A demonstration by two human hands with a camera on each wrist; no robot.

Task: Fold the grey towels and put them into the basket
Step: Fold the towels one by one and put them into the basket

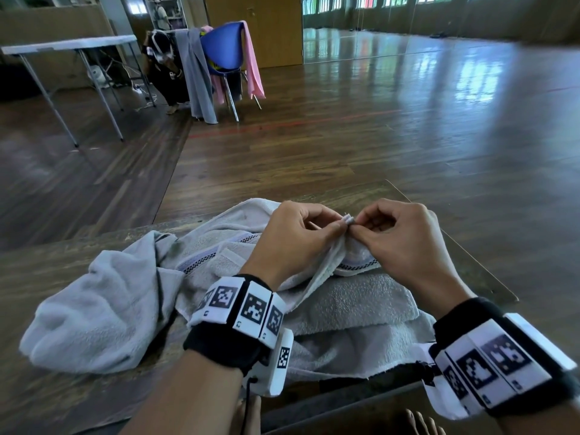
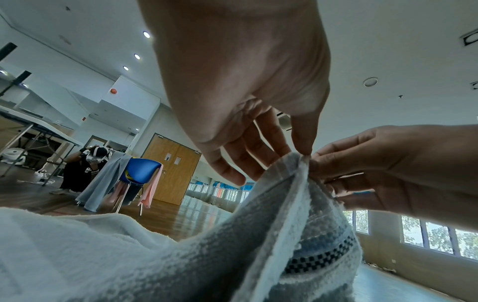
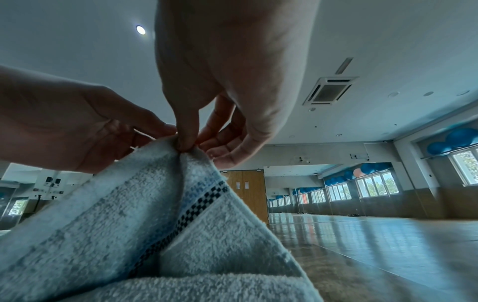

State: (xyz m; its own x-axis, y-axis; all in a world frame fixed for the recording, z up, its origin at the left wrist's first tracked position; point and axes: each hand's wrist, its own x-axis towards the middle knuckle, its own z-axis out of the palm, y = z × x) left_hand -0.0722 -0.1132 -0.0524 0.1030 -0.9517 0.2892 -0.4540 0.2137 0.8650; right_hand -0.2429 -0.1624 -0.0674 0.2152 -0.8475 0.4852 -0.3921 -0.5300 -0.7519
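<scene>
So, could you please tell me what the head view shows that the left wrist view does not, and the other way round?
Only the head view shows the wooden table, the crumpled grey towel on its left side, and both marker wristbands. Only the left wrist view shows the ceiling lights and the windows. Both show the left hand and right hand pinching one corner of the checker-striped grey towel, and the blue chair draped with cloths.
</scene>
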